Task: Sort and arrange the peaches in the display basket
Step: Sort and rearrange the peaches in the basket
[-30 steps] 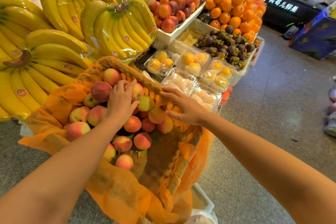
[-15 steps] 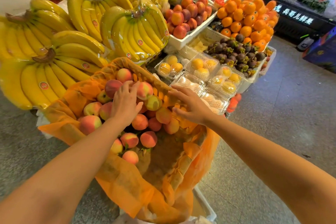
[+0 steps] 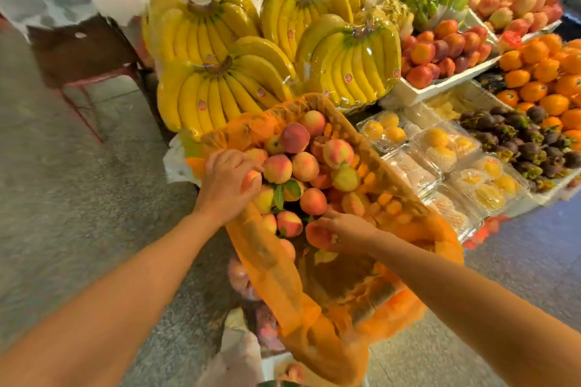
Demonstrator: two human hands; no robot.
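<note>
**A:** Entry, left hand (image 3: 228,182). State?

**B:** Fingers curled round one blush-pink round peach (image 3: 251,181) at the left edge of the heap, close against the basket's left wall.

**A:** Right hand (image 3: 347,229)?

**B:** It grips a red-orange round peach (image 3: 318,237) at the near end of the heap, lower in the basket. The fingertips are partly hidden under the fruit.

**A:** Where is the remaining fruit?

**B:** Pink-and-yellow round peaches (image 3: 305,165) are piled in the long woven display basket (image 3: 361,143), from its far end to about the middle. The basket is lined with orange mesh cloth (image 3: 283,286). A few green leaves (image 3: 278,196) sit among the fruit.

**A:** Surroundings?

**B:** Bunches of yellow bananas (image 3: 220,94) in clear wrap stand just behind the basket. Clear plastic clamshell boxes (image 3: 440,148) of yellow fruit lie just to its right. Dark purple mangosteens (image 3: 515,138) are beyond those, and round orange fruit (image 3: 540,72) is farther back. Grey speckled floor (image 3: 78,198) is on the left. The frame edges are blurred.
</note>
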